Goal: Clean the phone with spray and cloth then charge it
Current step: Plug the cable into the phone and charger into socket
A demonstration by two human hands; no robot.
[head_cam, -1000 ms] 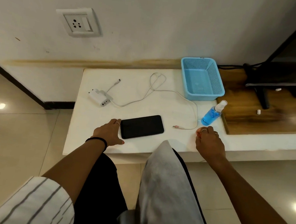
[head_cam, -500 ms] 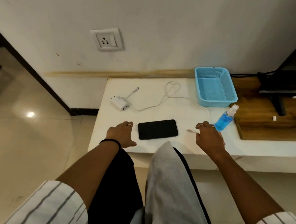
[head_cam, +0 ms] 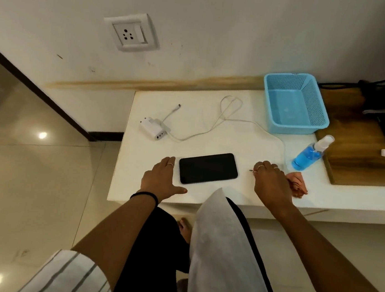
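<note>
While both hands [head_cam: 163,178] [head_cam: 271,185] rest flat and empty, the phone [head_cam: 208,168] lies between them, long axis sideways along the counter's [head_cam: 235,136] front edge, spray bottle [head_cam: 309,153] nearer the right.

Soft, even indoor light with a warm cast. Ceiling lamps glare as bright spots on the glossy floor [head_cam: 43,135]. Wide-angle bending curves the edges; detail is slightly soft throughout.
</note>
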